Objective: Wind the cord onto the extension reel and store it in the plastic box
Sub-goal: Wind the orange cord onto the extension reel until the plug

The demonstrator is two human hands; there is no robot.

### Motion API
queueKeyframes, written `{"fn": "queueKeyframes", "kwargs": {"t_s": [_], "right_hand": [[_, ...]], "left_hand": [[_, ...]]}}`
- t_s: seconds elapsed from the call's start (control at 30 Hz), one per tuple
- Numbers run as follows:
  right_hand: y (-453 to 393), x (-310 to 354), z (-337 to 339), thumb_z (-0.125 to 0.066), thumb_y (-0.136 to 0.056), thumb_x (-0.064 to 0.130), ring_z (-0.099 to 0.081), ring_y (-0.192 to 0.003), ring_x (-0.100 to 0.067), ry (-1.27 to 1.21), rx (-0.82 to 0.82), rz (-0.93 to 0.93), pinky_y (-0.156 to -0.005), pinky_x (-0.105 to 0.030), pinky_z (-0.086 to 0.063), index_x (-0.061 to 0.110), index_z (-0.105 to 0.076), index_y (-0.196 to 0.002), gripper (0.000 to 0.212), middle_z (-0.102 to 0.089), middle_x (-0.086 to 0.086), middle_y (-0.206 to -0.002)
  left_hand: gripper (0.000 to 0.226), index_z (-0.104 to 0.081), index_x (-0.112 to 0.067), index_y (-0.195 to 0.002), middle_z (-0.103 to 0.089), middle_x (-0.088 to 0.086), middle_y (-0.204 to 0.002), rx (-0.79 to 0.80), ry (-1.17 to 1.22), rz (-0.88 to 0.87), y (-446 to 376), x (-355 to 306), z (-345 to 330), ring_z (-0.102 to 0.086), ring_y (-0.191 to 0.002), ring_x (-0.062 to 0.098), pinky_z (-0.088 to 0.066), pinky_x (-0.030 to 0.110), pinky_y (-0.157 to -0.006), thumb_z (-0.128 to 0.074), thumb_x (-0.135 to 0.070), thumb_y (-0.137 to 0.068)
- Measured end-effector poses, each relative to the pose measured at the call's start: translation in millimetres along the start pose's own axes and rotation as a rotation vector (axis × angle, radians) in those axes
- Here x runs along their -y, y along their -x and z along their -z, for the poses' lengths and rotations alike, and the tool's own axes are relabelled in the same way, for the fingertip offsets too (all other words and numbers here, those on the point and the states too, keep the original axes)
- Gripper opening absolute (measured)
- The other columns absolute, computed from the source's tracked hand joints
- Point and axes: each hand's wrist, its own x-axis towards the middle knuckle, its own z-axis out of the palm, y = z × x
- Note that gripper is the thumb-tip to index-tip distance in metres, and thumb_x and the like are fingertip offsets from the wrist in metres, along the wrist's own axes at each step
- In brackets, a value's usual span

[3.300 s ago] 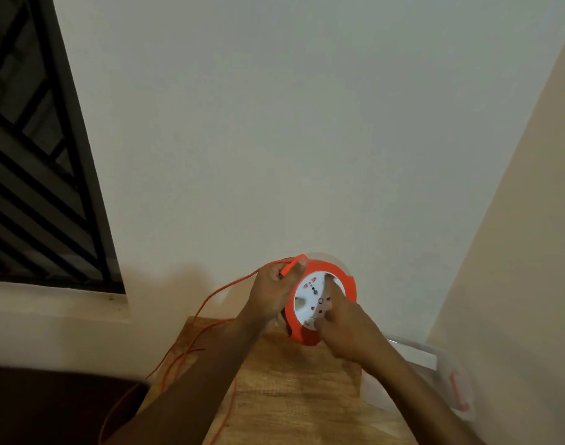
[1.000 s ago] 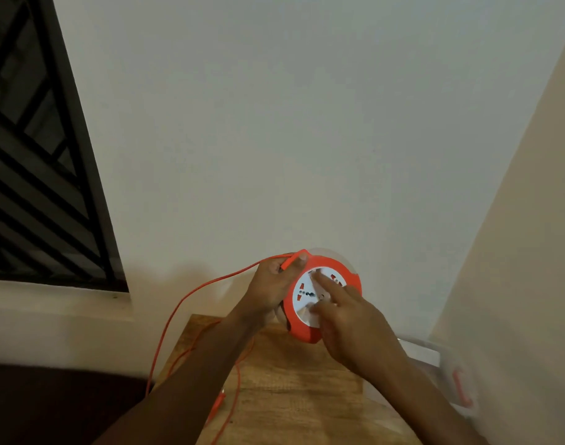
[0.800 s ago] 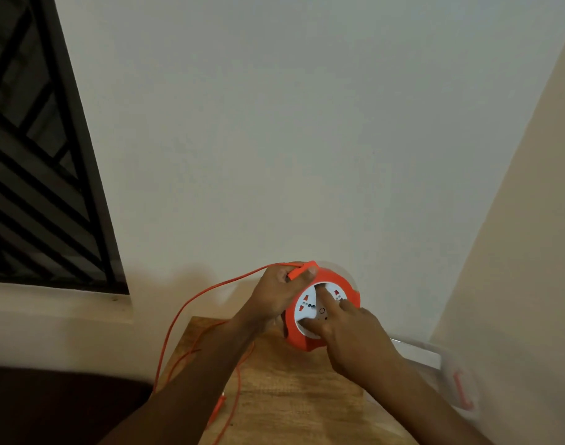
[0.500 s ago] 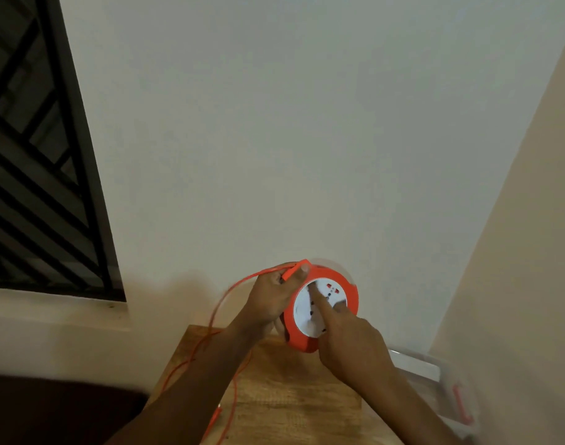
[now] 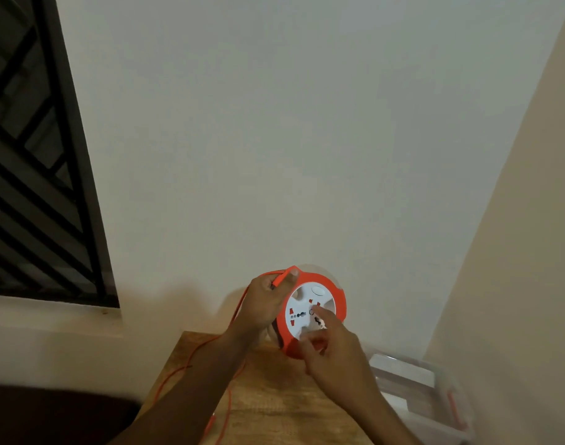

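Two hands work one round orange-and-white plastic extension reel (image 5: 311, 313), held on edge just above the far end of the light wooden surface (image 5: 274, 399), its white socket face turned toward the camera. Left hand (image 5: 263, 305) takes the reel's left rim, fingers curled round the edge and thumb on the small orange tab at the top; that grip is closed on the reel. Thin orange cord (image 5: 210, 345) leaves the reel at the upper left, right at the left hand, then drops left and down in slack loops across the surface toward the near edge. So the loose cord lies wholly on the left hand's side, its run roughly near-to-far. Right hand (image 5: 335, 354) comes in from the lower right, forearm angled up toward the reel; index finger extended and pressing the white face near its centre, thumb on the lower orange rim, other fingers loosely curled. It pinches the reel between finger and thumb, apparently to turn the face. Clear plastic box with an orange latch (image 5: 432, 399) sits to the right, just beside the surface, nearer the right hand. Winding looks unfinished; the box step not yet begun.
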Motion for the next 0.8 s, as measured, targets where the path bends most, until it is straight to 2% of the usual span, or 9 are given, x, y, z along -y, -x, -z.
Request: {"fn": "queueKeyframes", "kwargs": {"t_s": [0.07,0.13,0.27,0.33,0.4,0.57,0.63,0.73,0.8], "right_hand": [[-1.2,-4.7,6.4,-0.061,-0.087,0.036,-0.069,-0.092,-0.012,0.348,-0.118,0.278,-0.082,-0.030,-0.058,0.033,-0.056,-0.130,0.043,-0.069,0.008,-0.120],[-7.7,-6.5,13.1,-0.075,-0.077,0.023,-0.071,-0.094,-0.023,0.609,-0.132,0.513,-0.077,-0.035,-0.060,0.022,-0.071,-0.111,0.034,-0.066,-0.002,-0.128],[-16.6,-7.1,24.4,-0.090,-0.059,0.017,-0.068,-0.101,-0.030,0.858,0.002,0.622,-0.068,-0.038,-0.062,0.013,-0.077,-0.090,0.034,-0.055,-0.007,-0.140],[-17.5,-11.7,25.1,-0.092,-0.058,0.022,-0.067,-0.102,-0.028,0.912,0.061,0.676,-0.069,-0.037,-0.062,0.014,-0.078,-0.091,0.037,-0.053,-0.005,-0.143],[-17.8,-15.7,23.5,-0.091,-0.062,0.025,-0.065,-0.107,-0.028,0.957,0.111,0.697,-0.074,-0.039,-0.061,0.015,-0.077,-0.097,0.039,-0.049,-0.004,-0.147],[-23.5,-17.5,15.7,-0.066,-0.091,0.025,-0.040,-0.134,-0.038,1.015,0.253,0.624,-0.103,-0.052,-0.042,0.021,-0.056,-0.132,0.042,-0.019,-0.008,-0.161],[-23.5,-16.5,12.0,-0.064,-0.092,0.024,-0.041,-0.133,-0.039,1.011,0.271,0.594,-0.104,-0.054,-0.040,0.026,-0.052,-0.135,0.044,-0.021,-0.011,-0.160],[-22.6,-19.1,8.2,-0.063,-0.092,0.024,-0.048,-0.127,-0.040,0.999,0.265,0.570,-0.102,-0.055,-0.042,0.031,-0.048,-0.137,0.047,-0.020,-0.012,-0.159],[-22.4,-22.8,7.2,-0.061,-0.093,0.026,-0.049,-0.126,-0.040,0.985,0.263,0.548,-0.103,-0.054,-0.042,0.036,-0.039,-0.140,0.053,-0.018,-0.013,-0.160]], "left_hand": [[0.039,-0.080,-0.019,-0.098,-0.084,0.008,-0.092,0.006,-0.003,0.031,0.2,1.1,3.9,-0.082,-0.083,0.030,-0.067,0.052,-0.082,-0.066,-0.055,-0.096],[0.036,-0.080,-0.020,-0.101,-0.084,0.007,-0.096,0.042,0.016,0.035,-0.1,2.6,5.5,-0.082,-0.087,0.031,-0.067,0.053,-0.084,-0.066,-0.053,-0.097],[0.034,-0.080,-0.027,-0.100,-0.084,0.006,-0.098,0.093,0.035,0.031,-0.2,-0.2,9.1,-0.083,-0.086,0.029,-0.069,0.044,-0.074,-0.068,-0.057,-0.092],[0.029,-0.081,-0.039,-0.092,-0.085,-0.002,-0.095,0.113,-0.012,0.020,0.7,-3.3,13.2,-0.083,-0.082,0.023,-0.066,0.030,-0.064,-0.067,-0.064,-0.085],[0.027,-0.080,-0.046,-0.087,-0.085,-0.008,-0.092,0.136,-0.067,0.000,0.8,-1.8,15.6,-0.083,-0.080,0.019,-0.064,0.025,-0.063,-0.064,-0.067,-0.082],[0.033,-0.080,-0.040,-0.097,-0.085,-0.006,-0.097,0.181,-0.138,-0.067,4.2,5.5,12.2,-0.083,-0.085,0.020,-0.068,0.036,-0.076,-0.065,-0.067,-0.085],[0.032,-0.079,-0.042,-0.100,-0.084,-0.008,-0.100,0.187,-0.182,-0.062,5.1,6.7,9.1,-0.083,-0.086,0.017,-0.068,0.035,-0.078,-0.066,-0.067,-0.086],[0.035,-0.078,-0.031,-0.111,-0.084,-0.004,-0.107,0.168,-0.239,-0.055,3.9,5.3,6.5,-0.082,-0.090,0.018,-0.068,0.039,-0.084,-0.066,-0.059,-0.093],[0.032,-0.077,-0.033,-0.109,-0.083,-0.005,-0.108,0.166,-0.302,-0.066,2.7,2.7,4.9,-0.081,-0.091,0.016,-0.067,0.036,-0.085,-0.066,-0.058,-0.093]]}}
